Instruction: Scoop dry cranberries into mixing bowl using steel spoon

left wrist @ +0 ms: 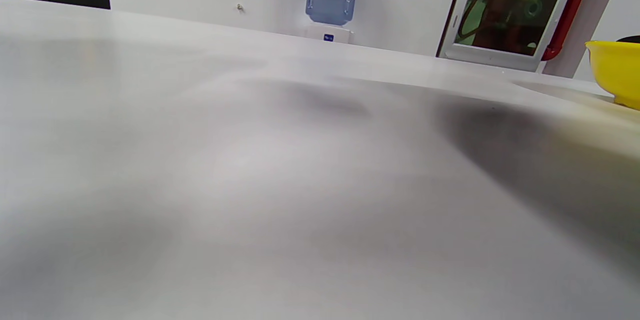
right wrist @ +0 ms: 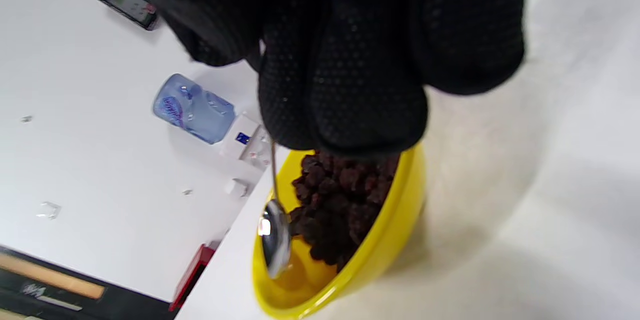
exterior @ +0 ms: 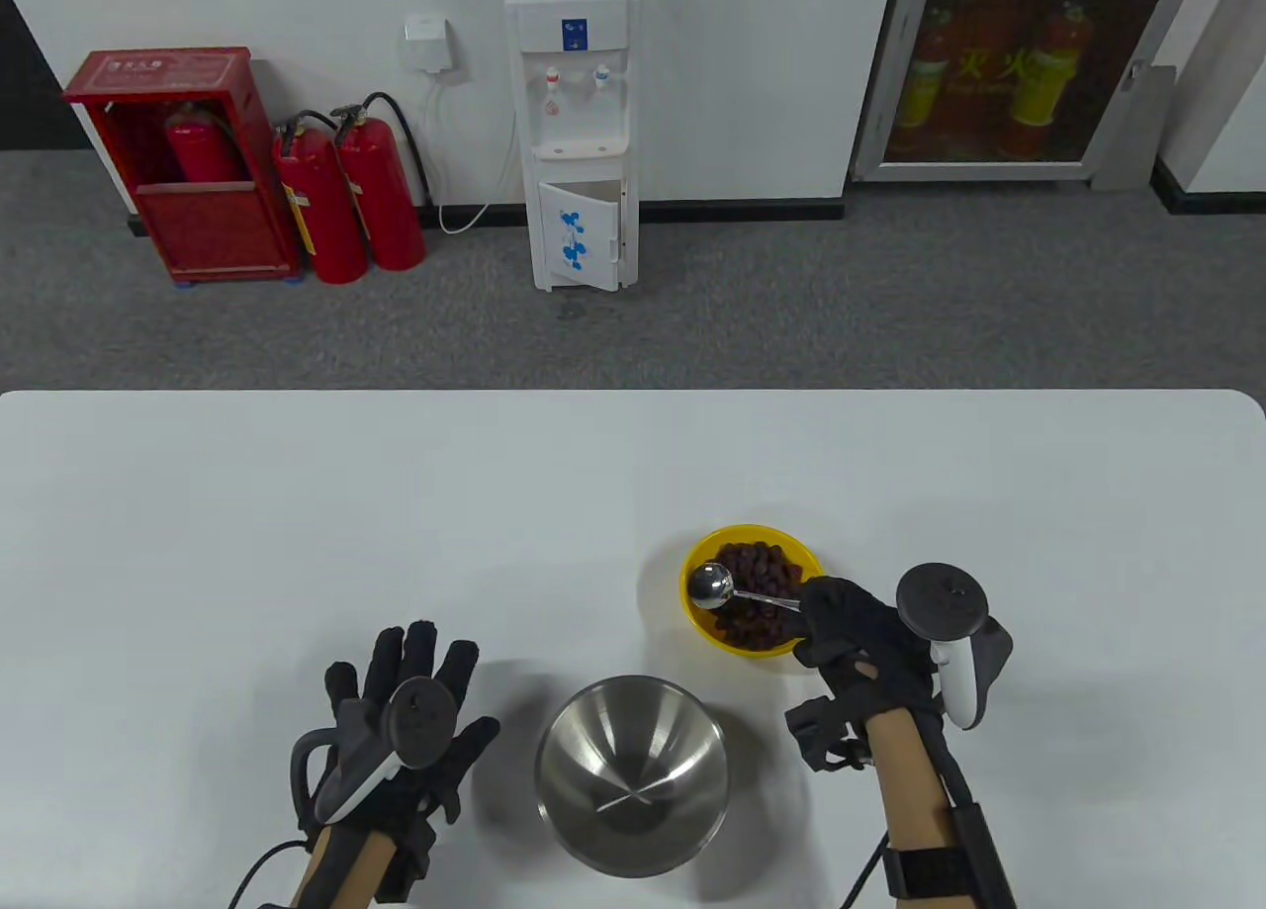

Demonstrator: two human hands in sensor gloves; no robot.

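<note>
A yellow bowl (exterior: 708,628) of dark dry cranberries (exterior: 762,578) stands right of centre on the white table. My right hand (exterior: 841,622) grips the handle of the steel spoon (exterior: 712,586), whose empty bowl hangs over the yellow bowl's left side. In the right wrist view the spoon (right wrist: 274,240) sits beside the cranberries (right wrist: 340,200) inside the yellow bowl (right wrist: 380,255). The steel mixing bowl (exterior: 633,772) stands empty near the front edge. My left hand (exterior: 410,711) rests flat on the table, fingers spread, left of the mixing bowl.
The table's far edge (exterior: 633,393) runs across the middle of the table view. The left wrist view shows bare tabletop and the yellow bowl's rim (left wrist: 617,72) at the right. A water dispenser (exterior: 574,128) and fire extinguishers (exterior: 346,197) stand on the floor beyond.
</note>
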